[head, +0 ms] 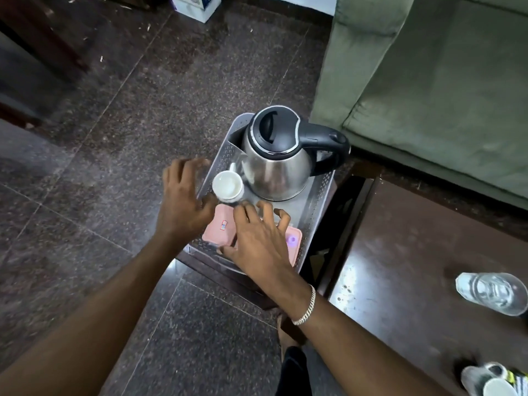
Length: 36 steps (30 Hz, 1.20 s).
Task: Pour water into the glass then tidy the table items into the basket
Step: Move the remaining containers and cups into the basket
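**A:** Grey perforated plastic, that's the basket (320,201), sitting on a low dark stand next to the brown table (400,252). It's pretty full already, right?

**B:** Yep. Biggest thing in it is the steel kettle (274,167), shiny body, black lid and black handle pointing toward the green sofa (428,95). It stands upright at the far end.

**A:** And the pink stuff?

**B:** Two pink boxes at the near end. One (218,228) has a little sticker on its lid, the other (294,241) is mostly hidden under the right hand (257,241). Then a small white cup (227,185), upright and empty-looking, just beside the kettle.

**A:** Hands grabbing anything?

**B:** Nope. Both are spread open, fingers loose. The left hand (183,201) hovers at the basket's left edge, near the cup. Right one's over the boxes.

**A:** The glass?

**B:** Glass (493,292) is well apart, on the table, clear, with water in it.
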{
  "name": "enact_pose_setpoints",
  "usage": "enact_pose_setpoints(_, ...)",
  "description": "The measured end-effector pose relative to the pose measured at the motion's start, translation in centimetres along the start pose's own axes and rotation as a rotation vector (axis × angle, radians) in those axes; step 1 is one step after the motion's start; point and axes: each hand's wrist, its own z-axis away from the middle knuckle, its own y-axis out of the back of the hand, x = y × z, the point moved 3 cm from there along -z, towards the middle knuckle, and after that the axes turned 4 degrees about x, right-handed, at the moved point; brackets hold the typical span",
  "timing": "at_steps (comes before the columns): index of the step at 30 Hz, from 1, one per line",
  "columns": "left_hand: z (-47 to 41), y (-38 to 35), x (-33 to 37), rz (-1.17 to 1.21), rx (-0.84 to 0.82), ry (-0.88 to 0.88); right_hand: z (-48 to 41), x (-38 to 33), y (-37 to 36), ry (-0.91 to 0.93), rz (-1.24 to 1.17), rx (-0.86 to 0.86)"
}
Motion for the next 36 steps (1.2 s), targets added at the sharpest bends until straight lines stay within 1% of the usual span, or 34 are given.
enact_pose_setpoints(2, 1.7, 0.6, 1.2, -0.004, 0.036, -0.047, 1.5, 1.2, 1.5, -0.006, -0.021, 0.061)
enact_pose_setpoints(4, 3.4, 0.7, 2.9, 0.043, 0.05, -0.114, 3.4, 3.2, 3.0, -0.033, -0.06, 0.103)
enact_pose_setpoints(6, 5.1, -0.4, 5.4, 0.087, 0.007, -0.199, 5.6, 6.0, 4.6, -0.084, -0.086, 0.134)
enact_pose_setpoints(9, 7.2, -3.2, 9.3, 0.095, -0.11, -0.32, 8.8, 10.6, 6.7, -0.147, -0.128, 0.149)
enact_pose_setpoints(11, 8.7, -5.3, 11.4, 0.132, -0.174, -0.356, 11.0, 13.1, 7.8, -0.169, -0.141, 0.155)
enact_pose_setpoints(13, 10.5, -8.5, 14.1, 0.203, -0.268, -0.357, 14.0, 16.1, 9.3, -0.231, -0.149, 0.184)
enact_pose_setpoints(15, 12.7, -12.7, 17.8, 0.265, -0.39, -0.368, 18.2, 20.1, 11.0, -0.331, -0.127, 0.226)
enact_pose_setpoints(18, 16.9, -19.2, 24.5, 0.319, -0.573, -0.436, 25.7, 26.2, 13.8, -0.483, -0.084, 0.286)
enact_pose_setpoints(21, 21.6, -24.2, 29.3, 0.315, -0.705, -0.477, 32.5, 31.0, 15.8, -0.626, -0.118, 0.333)
enact_pose_setpoints(24, 26.0, -28.4, 32.9, 0.277, -0.828, -0.52, 38.7, 35.6, 16.5, -0.81, -0.139, 0.38)
enact_pose_setpoints(26, 28.7, -31.0, 34.6, 0.247, -0.903, -0.525, 42.5, 38.6, 15.8, -0.968, -0.112, 0.358)
enact_pose_setpoints(28, 31.5, -33.1, 35.3, 0.216, -0.952, -0.482, 45.6, 41.2, 14.1, -1.092, -0.102, 0.263)
enact_pose_setpoints(32, 35.8, -35.8, 36.2, 0.189, -0.984, -0.398, 48.2, 44.3, 10.7, -1.152, -0.137, 0.074)
enact_pose_setpoints(34, 36.8, -36.7, 36.9, 0.192, -0.964, -0.327, 48.5, 45.2, 9.5, -1.182, -0.164, 0.02)
enact_pose_setpoints(36, 37.5, -37.2, 37.5, 0.185, -0.935, -0.285, 48.5, 45.9, 8.5, -1.173, -0.165, -0.019)
